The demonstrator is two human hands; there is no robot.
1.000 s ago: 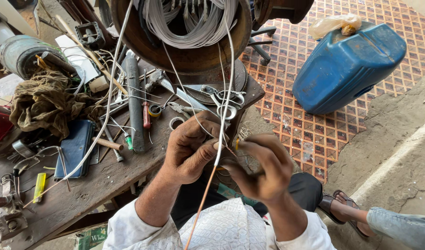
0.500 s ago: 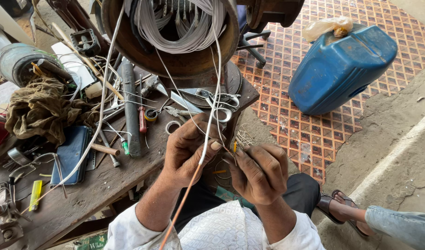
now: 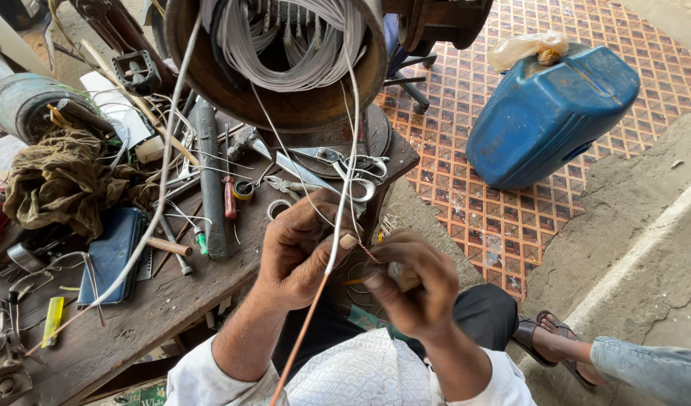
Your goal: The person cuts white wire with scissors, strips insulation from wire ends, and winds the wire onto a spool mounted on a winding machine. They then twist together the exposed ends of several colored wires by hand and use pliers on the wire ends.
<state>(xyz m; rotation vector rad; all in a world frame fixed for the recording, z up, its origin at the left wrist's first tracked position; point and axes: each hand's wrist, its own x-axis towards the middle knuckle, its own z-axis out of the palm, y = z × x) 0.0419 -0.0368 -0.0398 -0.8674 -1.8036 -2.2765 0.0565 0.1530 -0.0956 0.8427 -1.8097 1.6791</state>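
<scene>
Copper wire (image 3: 315, 301) below motor stator (image 3: 285, 68): my left hand (image 3: 300, 252) pinches it, right hand (image 3: 413, 282) grips its twisted end. Joint looks part-done; coil leads hang loose.

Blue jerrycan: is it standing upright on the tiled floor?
No, the blue jerrycan lies tilted on its side on the patterned floor, with a plastic bag on top.

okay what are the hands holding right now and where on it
Both hands pinch thin wire running down from the coil above. The left hand pinches a white-sleeved strand near its lower end; the right hand holds the bare copper end.
</scene>
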